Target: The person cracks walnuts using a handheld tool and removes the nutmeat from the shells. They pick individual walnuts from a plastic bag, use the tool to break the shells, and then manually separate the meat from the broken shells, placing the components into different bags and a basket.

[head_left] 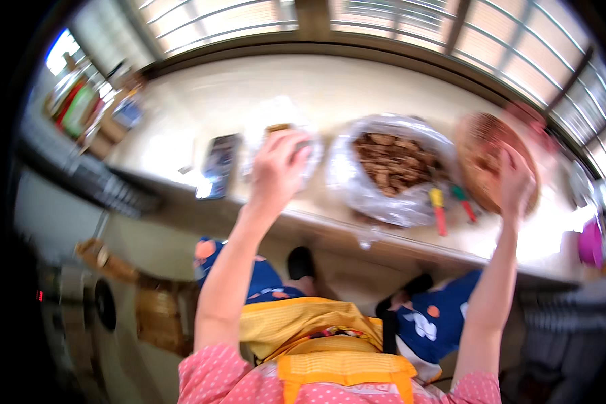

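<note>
My left hand (281, 165) is over a clear plastic bag (254, 151) on the counter. Its fingers are curled together, blurred by motion, and what they hold cannot be made out. Just beyond its fingertips shows a small brown piece (278, 127). My right hand (517, 183) reaches into a round woven basket (479, 135) on the right, fingertips pinched; anything between them is too blurred to name. Between the hands stands an open clear plastic bag (347, 158) full of brown, chip-like dried pieces (392, 161).
A tool with a yellow and red handle (438, 210) and a green and red one (462, 202) lie between bag and basket. A phone (220, 165) rests left of my left hand. Barred windows (397, 20) line the back; a purple container (590, 244) is far right.
</note>
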Available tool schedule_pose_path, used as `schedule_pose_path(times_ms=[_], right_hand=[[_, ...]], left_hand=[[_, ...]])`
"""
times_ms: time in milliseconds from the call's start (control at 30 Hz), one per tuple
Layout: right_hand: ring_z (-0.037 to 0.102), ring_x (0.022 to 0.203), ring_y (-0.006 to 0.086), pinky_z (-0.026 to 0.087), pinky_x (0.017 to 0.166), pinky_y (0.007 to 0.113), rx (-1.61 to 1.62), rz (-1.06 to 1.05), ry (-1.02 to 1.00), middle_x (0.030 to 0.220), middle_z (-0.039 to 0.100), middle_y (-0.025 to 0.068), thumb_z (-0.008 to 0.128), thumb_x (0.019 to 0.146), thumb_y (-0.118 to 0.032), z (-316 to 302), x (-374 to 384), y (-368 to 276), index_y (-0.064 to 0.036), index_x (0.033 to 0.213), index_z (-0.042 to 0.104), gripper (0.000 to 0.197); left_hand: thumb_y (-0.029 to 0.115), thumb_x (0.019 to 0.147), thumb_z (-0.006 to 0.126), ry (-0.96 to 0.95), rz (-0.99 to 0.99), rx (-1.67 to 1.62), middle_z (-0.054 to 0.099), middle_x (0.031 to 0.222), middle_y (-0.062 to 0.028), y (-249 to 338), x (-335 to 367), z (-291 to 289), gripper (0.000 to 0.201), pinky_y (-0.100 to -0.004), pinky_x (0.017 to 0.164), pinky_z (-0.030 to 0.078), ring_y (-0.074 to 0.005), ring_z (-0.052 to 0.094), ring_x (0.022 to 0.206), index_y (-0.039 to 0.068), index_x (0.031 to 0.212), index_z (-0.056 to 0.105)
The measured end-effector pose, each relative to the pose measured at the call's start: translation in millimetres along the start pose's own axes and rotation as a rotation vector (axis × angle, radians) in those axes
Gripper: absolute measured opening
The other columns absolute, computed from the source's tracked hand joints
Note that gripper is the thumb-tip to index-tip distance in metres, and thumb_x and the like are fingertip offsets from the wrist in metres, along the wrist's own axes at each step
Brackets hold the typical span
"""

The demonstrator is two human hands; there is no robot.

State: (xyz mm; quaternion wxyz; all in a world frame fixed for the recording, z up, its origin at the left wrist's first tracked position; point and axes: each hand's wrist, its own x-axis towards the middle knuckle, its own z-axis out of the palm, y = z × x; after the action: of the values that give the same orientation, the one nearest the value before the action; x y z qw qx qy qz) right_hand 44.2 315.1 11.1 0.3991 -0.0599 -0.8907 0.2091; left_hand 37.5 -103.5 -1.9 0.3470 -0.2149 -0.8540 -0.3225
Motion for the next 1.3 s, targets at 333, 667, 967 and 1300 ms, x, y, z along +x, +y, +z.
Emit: schedule_pose_path(times_ms=[333,667,967,1300], right_hand=[[0.063,0.095,0.0287,0.049,0.084,0.037,-0.150,0.191,-0.009,0.097,0.067,0.0145,0.064,0.083,-0.011,-9.5,8.7,37.7,-0.0050,0.102,0.069,0.020],[0.046,0.123,0.0291,0.031,0.106,0.042,-0.438,0.169,-0.176,0.126,0.057,0.0122,0.068,0.081,-0.020,-4.3,-1.6,52.1,-0.0071,0.120,0.060,0.042],[0.065,0.084,0.0324,0.050,0.079,0.038,0.203,0.058,-0.358,0.088,0.066,0.0183,0.061,0.085,-0.014,-4.9,2.8,-3.4,0.0011,0.096,0.067,0.020],[0.037,0.130,0.0422,0.037,0.106,0.046,-0.306,0.083,-0.793,0.146,0.033,0.0198,0.059,0.086,-0.026,29.2,13.8,41.6,-0.0021,0.135,0.043,0.057]], left_hand=[[-0.005,0.081,0.064,-0.299,0.036,-0.440,0.064,0.098,-0.0097,104.4,-4.7,29.9,0.020,-0.0249,0.066,0.048,-0.0157,0.060,0.076,0.002,0.100,0.066],[-0.005,0.081,0.064,-0.440,0.061,-0.530,0.064,0.099,-0.0107,118.1,-30.2,42.7,0.019,-0.0263,0.066,0.051,-0.0188,0.064,0.084,0.003,0.098,0.066],[-0.003,0.082,0.066,-0.357,-0.030,-0.490,0.062,0.093,-0.0094,108.8,-35.7,41.5,0.012,-0.0270,0.059,0.051,-0.0177,0.062,0.073,0.000,0.093,0.063],[0.008,0.069,0.077,-0.452,0.086,-0.189,0.057,0.109,-0.0114,103.1,-45.5,47.4,0.046,-0.0405,0.089,0.041,-0.0300,0.052,0.102,0.004,0.110,0.058]])
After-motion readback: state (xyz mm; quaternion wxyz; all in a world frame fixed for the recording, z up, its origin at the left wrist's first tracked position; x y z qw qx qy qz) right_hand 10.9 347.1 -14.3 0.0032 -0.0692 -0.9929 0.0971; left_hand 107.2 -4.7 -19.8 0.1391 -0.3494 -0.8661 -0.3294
